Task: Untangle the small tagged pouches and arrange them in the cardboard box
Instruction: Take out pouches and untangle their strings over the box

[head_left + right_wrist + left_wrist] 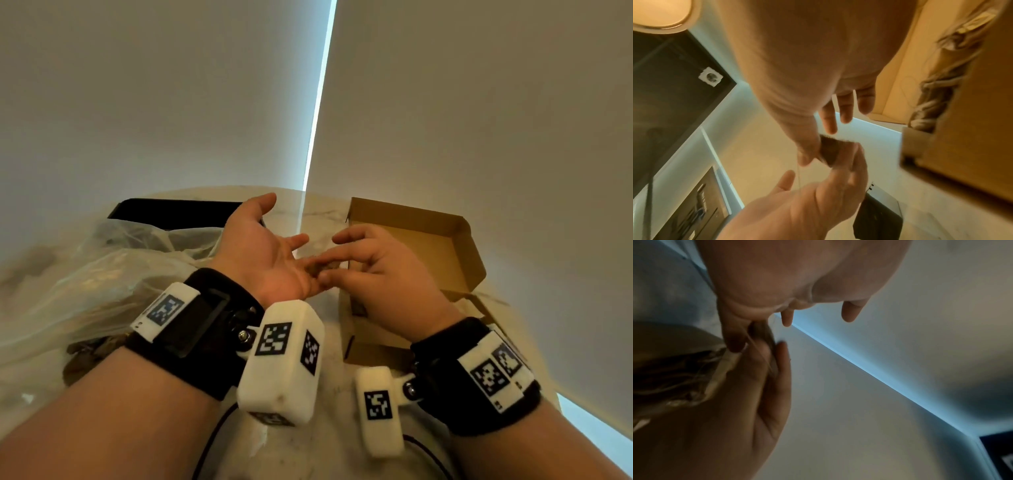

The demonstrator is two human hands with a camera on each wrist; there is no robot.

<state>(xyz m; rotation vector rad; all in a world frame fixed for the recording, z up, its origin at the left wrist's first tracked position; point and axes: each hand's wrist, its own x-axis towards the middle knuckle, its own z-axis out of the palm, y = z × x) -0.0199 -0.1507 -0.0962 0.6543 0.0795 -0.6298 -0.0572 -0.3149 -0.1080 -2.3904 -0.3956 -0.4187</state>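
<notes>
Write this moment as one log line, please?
stage: untangling | right hand: pinches pouch | left hand: palm up, fingers on pouch | cardboard box: open | plastic bag: left

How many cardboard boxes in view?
1. The open brown cardboard box sits on the marble table, behind the right hand. Nothing suggests another is hidden.
</notes>
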